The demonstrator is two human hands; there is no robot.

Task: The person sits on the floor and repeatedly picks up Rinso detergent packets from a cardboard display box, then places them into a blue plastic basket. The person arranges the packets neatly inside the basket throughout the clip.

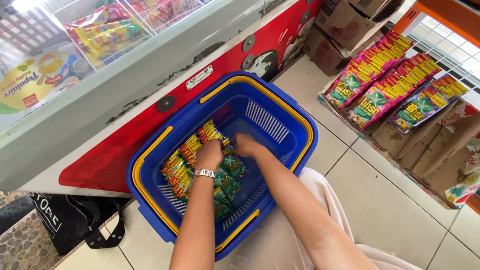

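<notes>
Both hands, left hand [209, 152] and right hand [245, 145], close on light, floppy, slippery sachet strips [192, 160] inside the blue basket [300, 120]; best gripped at strip edges.

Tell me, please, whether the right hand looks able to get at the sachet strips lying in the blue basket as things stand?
Probably yes: the right hand is already down inside the open-topped blue basket, at the sachet strips, with nothing covering them.

Blue basket [295, 112], yellow-trimmed; green-red-yellow sachets [182, 167].
</notes>
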